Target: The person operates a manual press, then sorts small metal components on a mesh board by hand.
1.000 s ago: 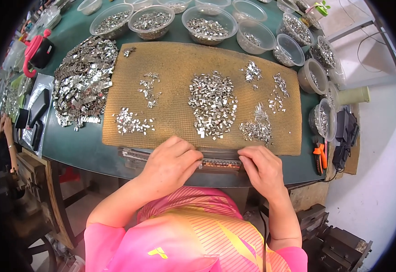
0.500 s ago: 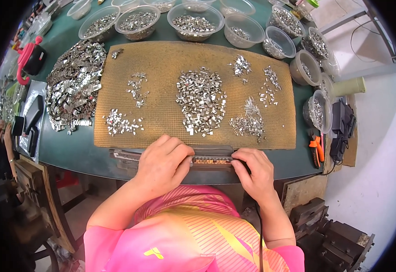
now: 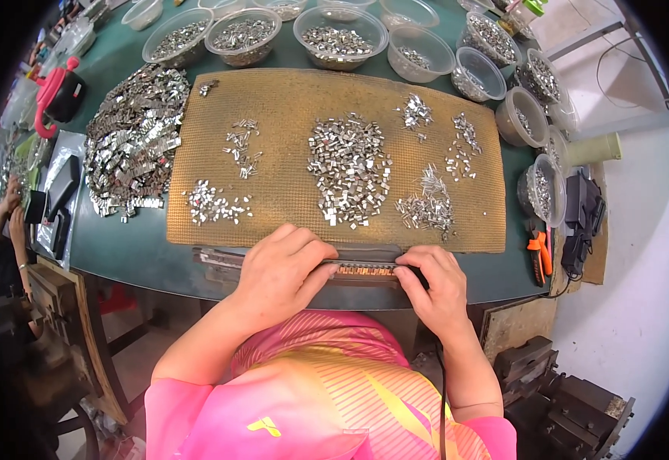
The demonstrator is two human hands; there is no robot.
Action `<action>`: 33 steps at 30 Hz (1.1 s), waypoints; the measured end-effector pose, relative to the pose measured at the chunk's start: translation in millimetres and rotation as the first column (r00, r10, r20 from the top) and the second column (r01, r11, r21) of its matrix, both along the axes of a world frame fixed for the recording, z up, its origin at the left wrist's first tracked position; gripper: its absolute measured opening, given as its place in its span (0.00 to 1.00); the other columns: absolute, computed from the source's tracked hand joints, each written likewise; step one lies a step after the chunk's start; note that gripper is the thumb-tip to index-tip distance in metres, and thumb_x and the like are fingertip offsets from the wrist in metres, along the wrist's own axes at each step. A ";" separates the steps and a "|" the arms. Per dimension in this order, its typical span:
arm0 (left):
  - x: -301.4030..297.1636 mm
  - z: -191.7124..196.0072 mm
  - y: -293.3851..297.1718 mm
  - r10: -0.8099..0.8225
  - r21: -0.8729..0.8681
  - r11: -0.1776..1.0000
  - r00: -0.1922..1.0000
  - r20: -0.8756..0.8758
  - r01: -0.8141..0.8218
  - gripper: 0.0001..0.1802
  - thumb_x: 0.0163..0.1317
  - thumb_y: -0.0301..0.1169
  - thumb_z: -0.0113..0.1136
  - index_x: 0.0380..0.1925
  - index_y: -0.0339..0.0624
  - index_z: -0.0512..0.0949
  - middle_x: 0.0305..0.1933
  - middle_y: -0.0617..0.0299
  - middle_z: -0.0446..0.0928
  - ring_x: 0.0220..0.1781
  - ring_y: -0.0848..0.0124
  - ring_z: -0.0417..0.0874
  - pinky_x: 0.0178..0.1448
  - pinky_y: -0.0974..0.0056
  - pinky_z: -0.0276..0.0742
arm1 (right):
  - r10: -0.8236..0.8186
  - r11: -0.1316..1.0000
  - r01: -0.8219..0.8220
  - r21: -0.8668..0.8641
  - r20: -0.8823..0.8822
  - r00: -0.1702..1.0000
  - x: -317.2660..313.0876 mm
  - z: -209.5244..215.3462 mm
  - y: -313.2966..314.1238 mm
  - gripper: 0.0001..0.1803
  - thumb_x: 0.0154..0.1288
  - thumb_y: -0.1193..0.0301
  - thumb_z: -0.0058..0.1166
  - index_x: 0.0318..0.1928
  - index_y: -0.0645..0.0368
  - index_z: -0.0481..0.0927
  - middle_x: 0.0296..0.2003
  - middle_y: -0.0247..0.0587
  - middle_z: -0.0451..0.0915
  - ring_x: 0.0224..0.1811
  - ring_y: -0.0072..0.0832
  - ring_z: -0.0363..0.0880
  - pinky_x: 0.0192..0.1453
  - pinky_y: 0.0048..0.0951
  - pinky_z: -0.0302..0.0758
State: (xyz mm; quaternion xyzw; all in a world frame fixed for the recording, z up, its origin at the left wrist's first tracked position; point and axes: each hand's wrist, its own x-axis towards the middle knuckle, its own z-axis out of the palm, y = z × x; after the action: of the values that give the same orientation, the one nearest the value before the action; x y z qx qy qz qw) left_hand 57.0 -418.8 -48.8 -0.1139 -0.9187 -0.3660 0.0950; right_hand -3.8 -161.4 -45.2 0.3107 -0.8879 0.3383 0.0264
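A long, narrow slotted metal bar (image 3: 367,270) lies along the near table edge, with a row of small dark and copper-coloured parts in its middle. My left hand (image 3: 282,270) is closed at the left end of this row, thumb and bent forefinger pinched against the bar. At the row's right end, my right hand (image 3: 436,287) grips it the same way, forefinger above and thumb below. Whether a small piece sits under either set of fingertips is hidden. Just beyond, a heap of small shiny metal pieces (image 3: 348,170) covers the centre of a brown textured mat (image 3: 277,165).
Smaller piles of metal bits (image 3: 426,203) dot the mat. Linked metal strips (image 3: 137,142) are heaped at left. Clear plastic bowls (image 3: 340,38) line the back and right. Orange-handled pliers (image 3: 539,257) and a black power adapter (image 3: 580,203) lie right. Another person's hands (image 3: 14,207) show far left.
The whole view has shifted slightly, so things appear a little farther right. Both hands keep their places at the ends of the row; nothing is visibly picked up or let go.
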 end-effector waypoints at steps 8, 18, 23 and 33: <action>1.5 2.5 -2.8 0.005 0.036 0.999 1.000 0.007 -0.005 0.08 0.59 0.28 0.71 0.38 0.42 0.83 0.37 0.59 0.80 0.40 0.57 0.80 0.43 0.55 0.77 | 0.001 0.999 0.001 0.033 -0.039 0.999 1.2 1.2 -4.6 0.07 0.64 0.71 0.68 0.40 0.55 0.84 0.39 0.35 0.85 0.41 0.37 0.84 0.48 0.37 0.75; 42.1 -0.3 -65.2 0.162 -0.152 0.967 0.954 -0.254 -0.205 0.16 0.52 0.28 0.75 0.42 0.40 0.83 0.42 0.56 0.80 0.46 0.53 0.80 0.50 0.52 0.77 | 0.029 0.995 -0.017 -0.099 0.119 0.992 -3.0 0.9 13.6 0.07 0.65 0.76 0.66 0.43 0.58 0.86 0.41 0.39 0.86 0.42 0.39 0.86 0.46 0.35 0.80; 70.1 -9.8 -91.7 0.204 -0.314 0.911 0.954 -0.221 -0.268 0.24 0.48 0.33 0.78 0.46 0.41 0.81 0.47 0.56 0.78 0.50 0.52 0.78 0.55 0.51 0.75 | 0.009 0.990 0.010 -0.139 0.135 0.991 -0.4 0.3 18.9 0.08 0.65 0.79 0.64 0.44 0.60 0.86 0.42 0.42 0.86 0.42 0.38 0.87 0.45 0.33 0.81; 78.0 23.3 -103.6 -0.062 -0.325 0.945 0.951 -0.302 -0.042 0.26 0.40 0.39 0.84 0.36 0.44 0.79 0.36 0.61 0.78 0.39 0.57 0.81 0.42 0.55 0.79 | -0.028 1.000 0.028 -0.001 -0.016 0.999 -7.1 0.7 36.8 0.11 0.62 0.78 0.67 0.45 0.57 0.88 0.40 0.39 0.86 0.39 0.38 0.85 0.43 0.35 0.80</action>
State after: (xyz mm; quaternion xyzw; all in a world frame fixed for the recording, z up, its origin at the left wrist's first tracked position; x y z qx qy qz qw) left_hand 135.0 -522.4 -25.5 -0.1884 -0.9399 -0.1865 0.2151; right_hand -10.9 -124.6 -44.5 0.3006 -0.8918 0.3359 0.0384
